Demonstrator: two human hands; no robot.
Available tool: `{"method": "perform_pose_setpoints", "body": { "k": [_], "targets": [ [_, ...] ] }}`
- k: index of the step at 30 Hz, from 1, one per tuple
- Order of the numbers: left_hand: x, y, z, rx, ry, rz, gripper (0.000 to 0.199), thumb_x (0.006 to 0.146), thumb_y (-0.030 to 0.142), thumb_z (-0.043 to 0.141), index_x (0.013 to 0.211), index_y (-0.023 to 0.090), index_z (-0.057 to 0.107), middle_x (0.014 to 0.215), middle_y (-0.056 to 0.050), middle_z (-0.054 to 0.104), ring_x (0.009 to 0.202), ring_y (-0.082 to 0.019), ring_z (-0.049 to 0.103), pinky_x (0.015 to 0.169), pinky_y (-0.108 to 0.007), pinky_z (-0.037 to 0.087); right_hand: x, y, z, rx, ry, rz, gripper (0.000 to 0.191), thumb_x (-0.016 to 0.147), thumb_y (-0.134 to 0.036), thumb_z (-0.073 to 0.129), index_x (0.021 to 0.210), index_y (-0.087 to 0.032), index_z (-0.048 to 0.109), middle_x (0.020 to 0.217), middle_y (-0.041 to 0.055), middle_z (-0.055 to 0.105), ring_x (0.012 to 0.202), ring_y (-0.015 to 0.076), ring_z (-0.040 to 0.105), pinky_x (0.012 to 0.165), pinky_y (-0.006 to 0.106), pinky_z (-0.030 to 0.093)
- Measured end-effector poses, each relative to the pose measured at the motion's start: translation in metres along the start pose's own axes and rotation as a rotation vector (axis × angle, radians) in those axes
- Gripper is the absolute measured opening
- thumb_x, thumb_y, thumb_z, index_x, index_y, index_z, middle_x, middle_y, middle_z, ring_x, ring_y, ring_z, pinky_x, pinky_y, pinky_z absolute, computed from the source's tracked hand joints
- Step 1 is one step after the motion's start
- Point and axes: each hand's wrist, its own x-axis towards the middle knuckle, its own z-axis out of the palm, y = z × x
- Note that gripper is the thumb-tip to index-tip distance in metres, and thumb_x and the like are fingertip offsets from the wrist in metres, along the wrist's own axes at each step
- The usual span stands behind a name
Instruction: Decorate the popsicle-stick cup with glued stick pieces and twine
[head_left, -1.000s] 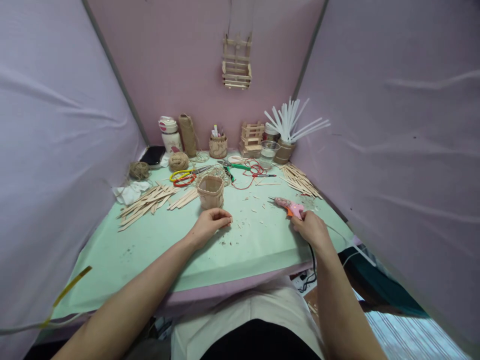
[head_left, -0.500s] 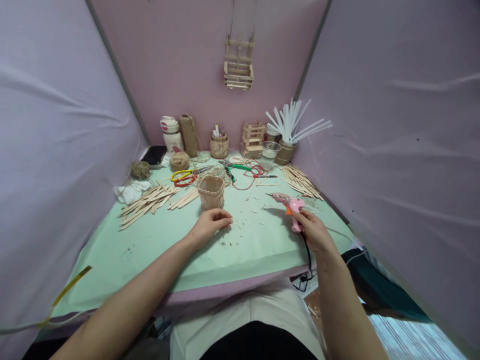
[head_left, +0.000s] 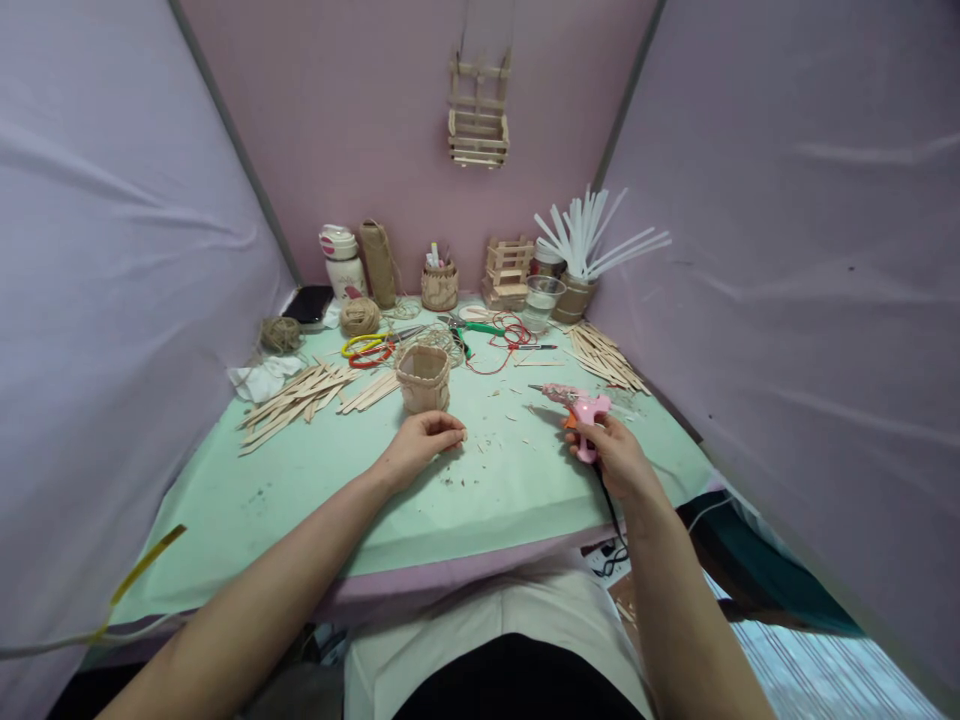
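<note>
A pink hot glue gun (head_left: 581, 408) with an orange trigger is gripped by its handle in my right hand (head_left: 619, 455), its nozzle pointing left over the table. My left hand (head_left: 424, 447) rests on the table with thumb and fingers pinched on a small pale wood piece (head_left: 463, 435), too small to make out fully. Just behind that hand stands an open box-shaped cup (head_left: 424, 390) made of wooden sticks with a braided rim. Wood chips (head_left: 484, 450) lie scattered between the hands.
Wooden sticks lie in piles at left (head_left: 296, 403) and right (head_left: 607, 358). Behind are scissors (head_left: 369, 348), green-handled pliers (head_left: 480, 327), a twine ball (head_left: 360, 317), a plastic cup of water (head_left: 541, 300) and a pot of white glue sticks (head_left: 576, 295). A black cord (head_left: 611, 505) hangs from the gun.
My right fingers have curled further around the glue gun's handle, by the trigger. The left hand stays in its place by the cup, still pinching. The view has shifted slightly.
</note>
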Motion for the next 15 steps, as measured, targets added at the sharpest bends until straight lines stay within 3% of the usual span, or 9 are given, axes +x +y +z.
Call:
{"method": "perform_pose_setpoints", "body": {
  "k": [6,12,15],
  "targets": [
    [0.002,-0.001,-0.002,-0.043,0.010,-0.044,0.028,0.060,0.036,0.078,0.076,0.015,0.068,0.073,-0.005,0.066,0.064,-0.013,0.057,0.061,-0.026,0.045,-0.010,0.000,0.008,-0.009,-0.045,-0.023,0.041,0.060,-0.040,0.078,0.087,-0.021,0.053,0.077,0.0014,0.068,0.062,0.0124,0.060,0.048,0.021,0.049],
    [0.004,-0.002,-0.005,-0.127,-0.011,-0.105,0.027,0.061,0.033,0.078,0.077,0.014,0.068,0.075,-0.006,0.066,0.066,-0.011,0.058,0.062,-0.024,0.045,-0.030,-0.003,0.028,0.019,-0.206,-0.037,0.046,0.066,-0.045,0.075,0.097,-0.020,0.052,0.092,0.0061,0.070,0.066,0.0137,0.062,0.048,0.022,0.045],
    [0.003,0.000,-0.005,-0.175,-0.009,-0.134,0.025,0.062,0.030,0.078,0.078,0.013,0.068,0.076,-0.006,0.067,0.067,-0.011,0.058,0.064,-0.024,0.046,-0.040,-0.002,0.037,-0.026,-0.241,-0.087,0.042,0.070,-0.045,0.073,0.096,-0.020,0.050,0.088,0.0044,0.070,0.061,0.0125,0.060,0.049,0.023,0.044]
  ]
}}
